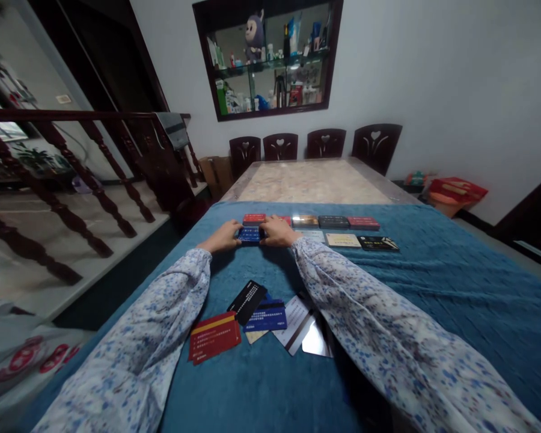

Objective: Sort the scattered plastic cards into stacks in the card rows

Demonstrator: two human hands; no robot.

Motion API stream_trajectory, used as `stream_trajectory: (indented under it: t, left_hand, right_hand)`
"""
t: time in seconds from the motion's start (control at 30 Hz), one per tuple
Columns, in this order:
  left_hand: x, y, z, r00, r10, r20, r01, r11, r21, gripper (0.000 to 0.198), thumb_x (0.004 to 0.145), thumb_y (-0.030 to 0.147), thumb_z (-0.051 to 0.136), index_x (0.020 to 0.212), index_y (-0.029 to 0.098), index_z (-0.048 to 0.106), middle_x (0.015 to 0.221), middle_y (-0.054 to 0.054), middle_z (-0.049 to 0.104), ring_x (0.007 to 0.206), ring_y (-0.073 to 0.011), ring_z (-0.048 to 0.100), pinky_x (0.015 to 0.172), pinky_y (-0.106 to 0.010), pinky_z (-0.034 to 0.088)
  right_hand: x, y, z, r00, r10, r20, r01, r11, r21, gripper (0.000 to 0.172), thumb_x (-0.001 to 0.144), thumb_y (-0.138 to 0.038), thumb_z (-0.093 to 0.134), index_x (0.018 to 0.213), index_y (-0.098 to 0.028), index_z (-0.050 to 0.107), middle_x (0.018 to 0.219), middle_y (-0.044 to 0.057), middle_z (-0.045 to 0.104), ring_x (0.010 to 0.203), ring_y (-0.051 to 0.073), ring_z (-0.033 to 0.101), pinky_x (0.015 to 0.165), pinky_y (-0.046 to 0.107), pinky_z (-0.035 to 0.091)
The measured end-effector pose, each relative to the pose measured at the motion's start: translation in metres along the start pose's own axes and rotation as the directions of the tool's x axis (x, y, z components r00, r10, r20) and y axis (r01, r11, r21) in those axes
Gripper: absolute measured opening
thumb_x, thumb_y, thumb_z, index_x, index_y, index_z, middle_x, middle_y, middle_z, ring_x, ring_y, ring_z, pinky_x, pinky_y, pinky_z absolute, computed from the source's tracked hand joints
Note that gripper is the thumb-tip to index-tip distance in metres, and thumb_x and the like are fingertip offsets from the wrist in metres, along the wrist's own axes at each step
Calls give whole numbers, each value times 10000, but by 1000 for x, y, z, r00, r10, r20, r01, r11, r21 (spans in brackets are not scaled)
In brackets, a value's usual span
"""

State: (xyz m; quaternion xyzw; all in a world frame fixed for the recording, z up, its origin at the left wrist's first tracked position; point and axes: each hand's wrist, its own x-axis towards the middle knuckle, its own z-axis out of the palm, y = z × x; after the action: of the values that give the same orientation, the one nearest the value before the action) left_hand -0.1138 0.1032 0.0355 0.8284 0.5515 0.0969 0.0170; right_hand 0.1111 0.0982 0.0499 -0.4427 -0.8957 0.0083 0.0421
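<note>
Both arms in flowered sleeves reach forward over a blue cloth (455,282). My left hand (222,237) and my right hand (277,231) pinch the two ends of a blue card (249,234) that lies flat on the cloth. Just beyond it is a red card (254,218). To the right run two rows of laid-out cards: a shiny card (305,221), a dark card (333,222), a red one (363,223), a cream card (342,240) and a black card (377,243).
Close to me lies a loose pile of cards: a red card (214,336), a black one (247,301), a blue one (267,316), a white striped one (294,316). Bare marble tabletop (311,180) lies beyond the cloth, then several dark chairs (376,144). A wooden railing (72,162) runs on the left.
</note>
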Motion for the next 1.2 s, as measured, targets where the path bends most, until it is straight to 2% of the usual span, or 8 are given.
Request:
stream_trajectory:
  t: [0.23, 0.4, 0.53, 0.77, 0.97, 1.2]
  left_hand:
    - [12, 2, -1, 998, -21, 56, 19, 999, 28, 529, 682, 142, 697, 1210, 140, 722, 1173, -110, 685, 1088, -278, 683, 987, -318, 542]
    - [18, 5, -1, 996, -50, 70, 46, 997, 56, 469, 662, 163, 690, 1127, 142, 744, 1129, -100, 712, 1041, -275, 692, 941, -310, 549]
    - [21, 7, -4, 990, -64, 123, 59, 997, 45, 397, 666, 168, 666, 1051, 157, 762, 1038, -66, 742, 988, -267, 708, 904, -297, 554]
    - [22, 8, -7, 987, -73, 144, 72, 997, 12, 380, 640, 164, 648, 998, 170, 776, 949, -51, 760, 978, -282, 715, 889, -309, 565]
    - [26, 3, -4, 987, -40, 154, 42, 999, -10, 396, 632, 150, 630, 997, 166, 782, 893, -43, 754, 931, -274, 712, 846, -309, 577]
    - [28, 1, -4, 978, -62, 198, 73, 996, -47, 389, 622, 119, 615, 973, 155, 780, 881, -51, 755, 919, -277, 717, 844, -317, 578]
  right_hand:
    - [11, 4, 0, 999, 21, 31, -20, 999, -32, 428, 884, -385, 676, 1258, -180, 710, 1400, 165, 606, 1282, 352, 530, 998, 436, 503]
    - [17, 9, 1, 999, 27, 39, -26, 999, -34, 435, 875, -411, 700, 1256, -200, 714, 1423, 157, 613, 1286, 345, 556, 998, 407, 505]
    - [21, 10, 2, 998, 26, 63, -24, 999, -33, 462, 876, -429, 703, 1273, -191, 708, 1404, 162, 639, 1287, 344, 570, 989, 394, 514]
    - [23, 12, 2, 997, 14, 70, -13, 1000, -17, 459, 878, -423, 707, 1265, -175, 712, 1325, 165, 697, 1222, 319, 640, 966, 357, 524]
    - [21, 12, 2, 998, -7, 68, 10, 999, -44, 399, 898, -433, 681, 1207, -188, 744, 1272, 160, 726, 1189, 319, 665, 937, 353, 527]
    - [19, 7, 1, 998, -4, 59, 7, 998, -54, 390, 889, -401, 666, 1202, -182, 745, 1261, 162, 731, 1172, 321, 666, 944, 365, 523]
